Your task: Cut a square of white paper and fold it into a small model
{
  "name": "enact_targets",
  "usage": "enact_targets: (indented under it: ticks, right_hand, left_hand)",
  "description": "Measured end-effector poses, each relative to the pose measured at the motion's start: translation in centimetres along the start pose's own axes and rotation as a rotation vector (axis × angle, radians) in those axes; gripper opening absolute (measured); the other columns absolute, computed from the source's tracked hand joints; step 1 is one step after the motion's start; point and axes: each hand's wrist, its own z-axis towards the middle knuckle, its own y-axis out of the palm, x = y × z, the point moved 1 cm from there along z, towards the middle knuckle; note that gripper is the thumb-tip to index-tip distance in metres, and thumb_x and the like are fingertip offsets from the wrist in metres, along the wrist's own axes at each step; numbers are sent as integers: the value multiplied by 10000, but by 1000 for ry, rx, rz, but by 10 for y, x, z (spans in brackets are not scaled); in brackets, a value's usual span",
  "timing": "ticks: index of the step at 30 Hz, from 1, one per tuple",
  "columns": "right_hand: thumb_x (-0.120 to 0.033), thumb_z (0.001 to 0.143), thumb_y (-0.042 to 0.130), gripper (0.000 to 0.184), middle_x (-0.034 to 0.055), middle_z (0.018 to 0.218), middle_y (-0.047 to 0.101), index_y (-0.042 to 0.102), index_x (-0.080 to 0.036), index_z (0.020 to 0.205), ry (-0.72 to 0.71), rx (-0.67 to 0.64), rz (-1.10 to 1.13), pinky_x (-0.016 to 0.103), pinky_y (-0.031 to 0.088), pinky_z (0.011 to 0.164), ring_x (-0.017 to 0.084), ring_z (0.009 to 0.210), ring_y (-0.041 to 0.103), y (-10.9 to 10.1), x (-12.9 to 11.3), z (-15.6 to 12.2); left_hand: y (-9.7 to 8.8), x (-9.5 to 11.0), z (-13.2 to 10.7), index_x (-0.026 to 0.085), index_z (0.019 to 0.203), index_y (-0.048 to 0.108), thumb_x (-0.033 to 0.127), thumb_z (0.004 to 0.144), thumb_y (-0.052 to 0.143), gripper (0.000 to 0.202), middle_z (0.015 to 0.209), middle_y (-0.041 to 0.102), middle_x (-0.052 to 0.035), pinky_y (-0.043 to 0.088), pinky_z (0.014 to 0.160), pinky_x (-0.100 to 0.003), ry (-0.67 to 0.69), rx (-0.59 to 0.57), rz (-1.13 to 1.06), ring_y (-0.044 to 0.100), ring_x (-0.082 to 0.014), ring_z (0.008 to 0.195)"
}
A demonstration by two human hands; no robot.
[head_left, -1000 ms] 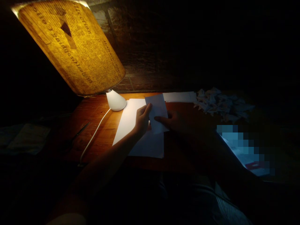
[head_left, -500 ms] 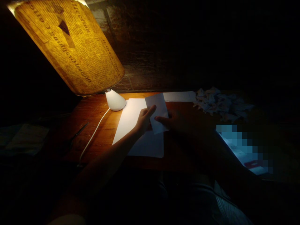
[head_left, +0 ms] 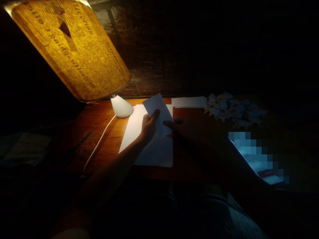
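A small white piece of paper (head_left: 159,106) is held up, tilted, between both hands. My left hand (head_left: 149,126) grips its left side, the thumb lying on the face toward me. On the right edge, my right hand (head_left: 180,126) pinches the same paper with the thumb in front; its other fingers are hidden in shadow. Beneath them a stack of larger white sheets (head_left: 152,152) lies on the wooden table (head_left: 99,142). Whether the held paper is one layer or folded, I cannot tell.
A lamp with a newsprint shade (head_left: 74,49) and white base (head_left: 121,107) lights the left side, its cord (head_left: 98,139) trailing forward. A dark slender tool (head_left: 84,137) lies left. Behind are white strips (head_left: 188,102) and a pile of folded paper pieces (head_left: 231,109). A lit screen (head_left: 249,159) glows right.
The held paper has moved a little left and up and has turned so that its top leans further left. Both hands still grip it.
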Motion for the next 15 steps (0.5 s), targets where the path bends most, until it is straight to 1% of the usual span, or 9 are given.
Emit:
enact_targets:
  ticks: [3,7,11,15]
  right_hand:
    - [-540,665,908,390,26,611,687,743,-186,654,-9,4,-14,266,428,496,125,514,567,0,1,2]
    - [-524,692,897,376,49,685,724,756,-176,714,7,9,-18,277,462,531,144,562,611,-1,0,3]
    - [-519,706,889,390,57,701,732,762,-151,739,30,3,-64,264,457,543,135,574,607,-1,-5,0]
    - [-512,710,884,386,66,754,751,779,-149,784,24,-25,-37,269,478,573,142,610,634,-1,-5,-2]
  left_hand:
    - [-1,1,0,185,641,529,716,740,776,593,550,477,8,319,419,-247,34,11,14,445,-93,452]
    - [1,2,-2,182,654,544,708,745,774,581,563,493,6,336,433,-247,56,26,11,456,-98,473]
    - [3,5,-4,182,636,535,698,732,786,582,545,476,13,328,429,-248,68,26,17,434,-96,466]
    - [3,6,-5,176,636,556,681,740,790,566,558,490,3,331,432,-249,80,33,20,442,-99,479]
